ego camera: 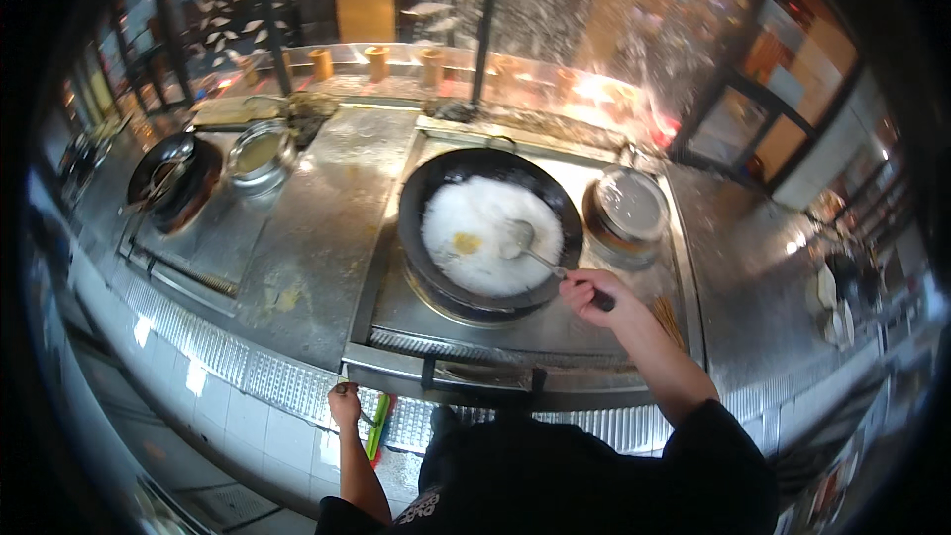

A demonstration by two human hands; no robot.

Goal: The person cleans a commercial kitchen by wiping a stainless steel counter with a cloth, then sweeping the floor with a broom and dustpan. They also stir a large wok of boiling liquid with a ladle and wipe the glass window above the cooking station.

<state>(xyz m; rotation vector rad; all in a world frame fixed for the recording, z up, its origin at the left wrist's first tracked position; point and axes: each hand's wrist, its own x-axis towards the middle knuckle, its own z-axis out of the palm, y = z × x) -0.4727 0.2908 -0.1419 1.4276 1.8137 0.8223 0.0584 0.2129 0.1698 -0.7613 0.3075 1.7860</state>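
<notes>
My right hand [592, 296] is closed around the dark handle end of a metal ladle [536, 258]. The ladle's bowl rests in white foam [475, 215] that fills much of a large black wok [417, 249] on the stove. A yellow patch [466, 243] shows in the foam, left of the ladle. Low down, by the stove's front edge, my left hand [344, 409] has its fingers curled. Something small and dark shows at its fingers, but what it is, and whether it is gripped, is unclear.
A metal pot [631, 204] stands right of the wok, with thin sticks [667, 321] nearer me. Left are another pot [258, 156] and a second wok [177, 182] with utensils in it. A green-edged tool [378, 427] is below the counter. Glass panes [550, 22] rise behind.
</notes>
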